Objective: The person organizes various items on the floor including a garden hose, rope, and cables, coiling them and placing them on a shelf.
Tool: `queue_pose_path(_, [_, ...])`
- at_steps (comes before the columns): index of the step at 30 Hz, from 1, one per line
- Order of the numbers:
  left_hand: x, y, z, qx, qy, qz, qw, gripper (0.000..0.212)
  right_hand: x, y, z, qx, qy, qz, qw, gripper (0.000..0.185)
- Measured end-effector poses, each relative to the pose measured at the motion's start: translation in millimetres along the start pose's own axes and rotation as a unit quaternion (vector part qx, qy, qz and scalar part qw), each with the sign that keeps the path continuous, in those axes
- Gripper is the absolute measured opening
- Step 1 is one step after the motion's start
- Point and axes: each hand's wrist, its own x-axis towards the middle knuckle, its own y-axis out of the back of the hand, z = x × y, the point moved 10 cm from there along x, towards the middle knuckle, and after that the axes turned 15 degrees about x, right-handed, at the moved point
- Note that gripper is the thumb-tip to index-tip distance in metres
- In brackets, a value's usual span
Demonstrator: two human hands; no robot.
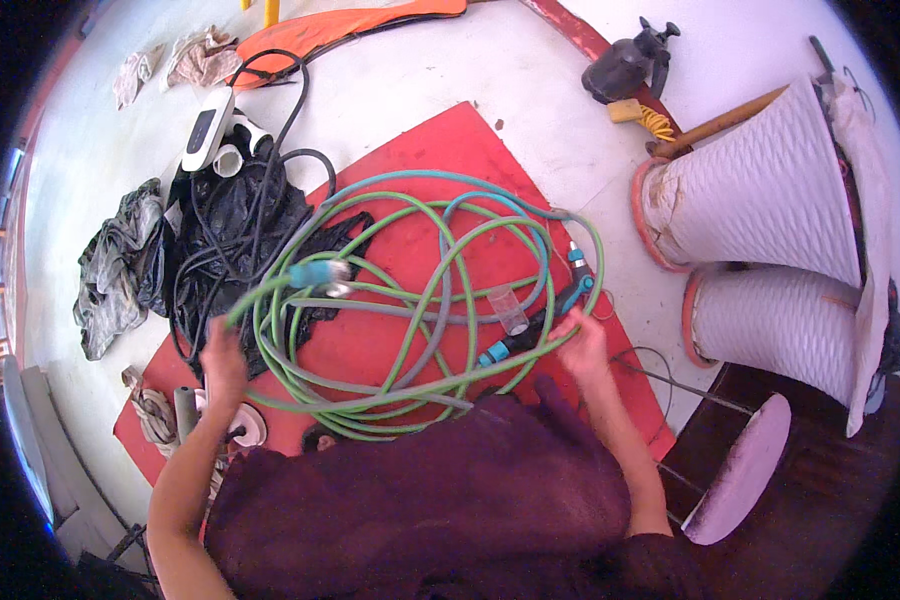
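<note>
A green-and-grey garden hose (465,300), turning blue along part of its length, lies in loose loops over a red mat (465,150). My left hand (223,364) is closed round the hose a short way behind its end. From that hand the end sticks out rightward, carrying a blurred blue hose connector (316,273). My right hand (581,346) grips the outer right side of the loops. Beside it, partly under the hose, lies a black-and-teal spray gun (544,322). A clear plastic cylinder (507,309) rests among the loops.
Left of the coil, a black cable (259,202) with a white control box (208,129) lies over a black plastic bag (225,225). Two woven white stools (750,187) lie tipped at the right. Behind them is a dark pump sprayer (619,71). An orange case (345,30) lies at the back.
</note>
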Motion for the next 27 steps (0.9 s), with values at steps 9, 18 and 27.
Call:
queue_pose_path(9, [43,183,-135,0.214,0.069,0.292,0.930,0.041,61,19,-38,-0.365,0.058,0.185,0.911,0.015])
queue_pose_path(18, [16,162,-206,-0.187,0.345,0.275,0.878,0.034,-21,-60,36,0.062,-0.136,-0.120,0.981,0.041])
queue_pose_path(27, [75,97,-67,-0.504,0.274,0.033,0.819,0.015,-59,-140,31,0.192,-0.080,-0.335,0.919,0.051])
